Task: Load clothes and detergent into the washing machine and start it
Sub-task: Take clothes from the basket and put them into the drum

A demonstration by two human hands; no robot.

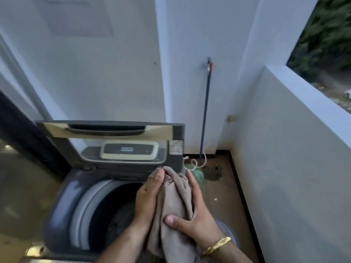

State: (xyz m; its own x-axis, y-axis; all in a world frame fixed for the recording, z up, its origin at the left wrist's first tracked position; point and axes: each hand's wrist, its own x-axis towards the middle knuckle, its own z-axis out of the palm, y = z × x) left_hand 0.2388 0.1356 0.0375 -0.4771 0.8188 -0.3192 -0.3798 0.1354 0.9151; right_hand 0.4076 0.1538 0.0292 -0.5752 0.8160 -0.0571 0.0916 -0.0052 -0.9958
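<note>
Both hands clasp one taupe cloth [175,198] at 6 o'clock in the view. The left hand [150,194] is closed round its left side with the thumb up at the bunched top. The right hand [198,209] wraps the other side, thumb pressed across the front, with a gold bracelet [217,244] on the wrist. The cloth hangs over the washer [62,205] at 3 o'clock of the open drum [106,211], above the rim and not inside. The lid [110,131] stands upright at 12 o'clock of the drum, and the control panel [129,151] shows through its glass, its display too blurred to read. A sticker [176,147] on the lid's right frame carries print that cannot be made out; no brand is legible anywhere. At 2 o'clock of the washer a dark pole [206,103] with an orange tip leans in the wall corner, and a white cord [195,163] coils at its foot. A socket [232,118] sits on the wall just right of the pole.
</note>
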